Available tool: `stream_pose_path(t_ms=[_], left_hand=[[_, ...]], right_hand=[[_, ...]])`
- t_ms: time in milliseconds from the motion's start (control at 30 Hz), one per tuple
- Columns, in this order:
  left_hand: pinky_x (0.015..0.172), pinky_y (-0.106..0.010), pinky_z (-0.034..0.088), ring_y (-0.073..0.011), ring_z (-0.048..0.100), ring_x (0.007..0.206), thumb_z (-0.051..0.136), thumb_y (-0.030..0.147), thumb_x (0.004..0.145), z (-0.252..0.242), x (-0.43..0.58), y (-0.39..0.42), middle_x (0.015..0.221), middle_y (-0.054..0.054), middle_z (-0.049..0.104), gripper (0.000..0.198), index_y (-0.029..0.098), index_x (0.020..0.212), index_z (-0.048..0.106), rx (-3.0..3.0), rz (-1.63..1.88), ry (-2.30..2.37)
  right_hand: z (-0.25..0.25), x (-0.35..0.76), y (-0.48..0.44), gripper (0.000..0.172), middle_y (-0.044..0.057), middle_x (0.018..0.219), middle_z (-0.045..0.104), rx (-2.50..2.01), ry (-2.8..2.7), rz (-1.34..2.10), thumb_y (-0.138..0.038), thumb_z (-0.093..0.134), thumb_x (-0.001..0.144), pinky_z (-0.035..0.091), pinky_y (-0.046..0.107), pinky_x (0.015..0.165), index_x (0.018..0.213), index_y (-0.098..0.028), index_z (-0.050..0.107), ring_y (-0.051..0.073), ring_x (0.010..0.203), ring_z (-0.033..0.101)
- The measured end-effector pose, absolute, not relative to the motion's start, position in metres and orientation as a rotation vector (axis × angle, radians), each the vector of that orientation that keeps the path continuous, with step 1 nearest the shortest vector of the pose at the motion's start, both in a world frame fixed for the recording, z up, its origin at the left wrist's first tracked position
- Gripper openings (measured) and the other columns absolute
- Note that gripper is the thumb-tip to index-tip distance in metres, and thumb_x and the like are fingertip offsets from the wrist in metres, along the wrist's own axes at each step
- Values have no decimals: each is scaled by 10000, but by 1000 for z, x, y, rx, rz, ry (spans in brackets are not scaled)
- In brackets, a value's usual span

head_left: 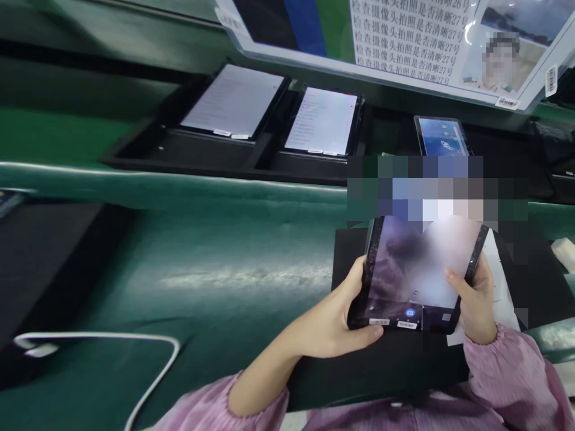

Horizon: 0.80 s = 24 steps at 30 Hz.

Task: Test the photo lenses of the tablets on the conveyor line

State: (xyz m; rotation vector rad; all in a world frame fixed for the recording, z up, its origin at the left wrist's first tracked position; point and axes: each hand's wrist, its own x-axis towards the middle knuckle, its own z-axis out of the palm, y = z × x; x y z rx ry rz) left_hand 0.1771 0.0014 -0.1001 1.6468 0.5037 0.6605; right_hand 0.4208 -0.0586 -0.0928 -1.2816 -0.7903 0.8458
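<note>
I hold a black tablet point(415, 278) in both hands, tilted toward me over a dark mat point(345, 251). Its screen is lit and shows a blurred camera picture with a blue button at the bottom. My left hand point(335, 320) grips the tablet's lower left edge, thumb along the bottom bezel. My right hand point(474, 299) wraps the right edge, with its thumb resting on the screen. Both arms wear pink sleeves.
Behind a green conveyor belt point(215, 239), black trays point(188, 152) hold two tablets with white screens point(233, 102) point(323, 123) and a third with a blue screen point(440, 136). A chart board with printed text point(404, 36) hangs above. A white cable point(148, 353) loops at lower left.
</note>
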Motion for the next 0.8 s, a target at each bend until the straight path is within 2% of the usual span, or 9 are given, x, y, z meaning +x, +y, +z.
stream_pose_path(t_ms=[133,267,400,567,700,800], left_hand=[[1192,-425,442,-316,495,1404,691,266,914,-102,180,0,1530,-146,438,866,249,1635,210,1690,721,542],[1146,-421,484,-322,530,1346,702,280,911,-104,183,-2,1465,-146,488,808,231,1601,284,1729,829,589],[1133,-436,501,-333,538,1345,705,271,900,-102,187,-4,1465,-156,492,862,218,1620,235,1763,858,594],[1135,-436,501,-320,547,1335,707,231,882,-100,190,-5,1451,-143,502,860,227,1612,254,1787,893,622],[1134,-432,499,-311,545,1334,724,241,879,-103,191,-5,1460,-135,490,884,253,1617,239,1789,903,629],[1104,-431,525,-313,562,1311,735,249,893,-104,192,-5,1440,-136,500,862,260,1604,248,1783,907,627]], right_hand=[[-93,418,-59,437,28,1087,757,-1231,-841,763,-235,855,808,623,300,775,1221,-272,721,200,911,721],[-92,416,-59,432,26,1040,755,-1196,-932,701,-211,822,853,616,269,753,1265,-278,714,176,868,716],[-92,416,-59,472,9,1045,752,-1145,-974,680,-188,810,866,604,244,750,1307,-314,702,154,858,708],[-91,416,-58,437,39,1137,743,-1186,-980,600,-212,839,829,621,305,853,1248,-265,727,203,986,721],[-91,415,-58,409,48,1111,747,-1197,-981,585,-233,843,823,617,311,864,1217,-240,731,208,990,717],[-93,416,-59,427,47,1173,739,-1195,-976,583,-224,845,822,611,308,888,1231,-250,726,204,1026,710]])
